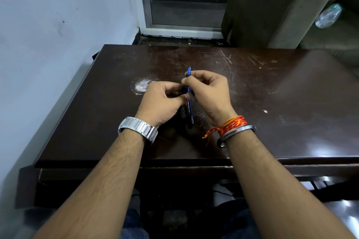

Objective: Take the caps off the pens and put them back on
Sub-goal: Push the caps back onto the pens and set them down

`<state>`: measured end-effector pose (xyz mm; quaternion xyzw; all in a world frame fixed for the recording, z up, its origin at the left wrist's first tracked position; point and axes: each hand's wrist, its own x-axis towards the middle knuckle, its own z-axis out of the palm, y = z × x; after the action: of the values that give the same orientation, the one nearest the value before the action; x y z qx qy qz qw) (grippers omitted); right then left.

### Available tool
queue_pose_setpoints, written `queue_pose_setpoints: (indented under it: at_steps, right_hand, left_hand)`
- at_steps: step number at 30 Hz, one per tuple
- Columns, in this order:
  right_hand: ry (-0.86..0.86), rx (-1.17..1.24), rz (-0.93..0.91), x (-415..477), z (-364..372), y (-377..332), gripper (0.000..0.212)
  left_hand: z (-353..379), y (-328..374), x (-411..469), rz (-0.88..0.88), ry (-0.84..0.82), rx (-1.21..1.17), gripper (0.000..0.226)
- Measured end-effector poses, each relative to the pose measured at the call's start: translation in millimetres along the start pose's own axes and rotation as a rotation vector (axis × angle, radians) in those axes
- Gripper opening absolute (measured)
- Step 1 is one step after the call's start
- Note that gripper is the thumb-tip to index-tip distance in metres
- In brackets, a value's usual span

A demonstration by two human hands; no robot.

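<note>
A blue pen (189, 111) with white lettering is held nearly upright over the middle of the dark table (272, 103). My right hand (210, 93) pinches its upper part, and a blue pointed end sticks out above the fingers. I cannot tell whether that end is the cap or the bare tip. My left hand (162, 101) grips the barrel just below, fingertips touching the right hand. A second, dark pen (181, 109) shows partly beside the blue one, mostly hidden under my left hand. A steel watch is on the left wrist, and red threads and a metal bangle on the right.
A white scuffed patch (140, 85) marks the table left of my hands. A pale wall (58, 25) runs along the left side. Beyond the table stand a glass door frame (182, 29) and a brown cabinet (262, 6). A plastic bottle (328, 16) lies at the upper right.
</note>
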<state>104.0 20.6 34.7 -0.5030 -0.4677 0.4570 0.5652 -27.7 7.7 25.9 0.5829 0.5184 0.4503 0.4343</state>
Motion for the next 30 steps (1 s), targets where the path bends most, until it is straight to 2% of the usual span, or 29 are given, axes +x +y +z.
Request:
queue_pose_setpoints:
  at_steps: [4,9,14,18,23,28,30]
  right_hand:
    - [0.006,0.003,0.009,-0.2,-3.0,0.6,0.024]
    - [0.004,0.024,0.011,0.3,-0.8,0.6,0.008]
    - [0.013,0.029,0.003,-1.5,-2.6,0.3,0.025]
    - [0.018,0.014,0.006,-0.9,-2.0,0.9,0.023]
    - [0.012,0.023,0.023,0.2,-3.9,3.1,0.024]
    - [-0.006,-0.019,-0.007,2.2,-4.1,5.6,0.019]
    - [-0.028,-0.018,-0.022,2.0,-4.3,6.0,0.016]
  left_hand:
    - [-1.2,-1.7,0.2,0.022,-0.010,0.027,0.015]
    - [1.8,-1.5,0.3,0.028,-0.003,0.002,0.020]
    - [1.6,-3.2,0.7,0.031,0.032,0.008,0.017]
    - [2.7,-4.2,1.6,0.027,0.106,0.039,0.033]
    - [4.0,-1.9,1.7,-0.040,0.051,-0.101,0.023]
    - [1.0,-1.2,0.9,-0.009,0.119,-0.056,0.037]
    - [3.2,-0.7,1.5,-0.034,0.109,-0.098,0.029]
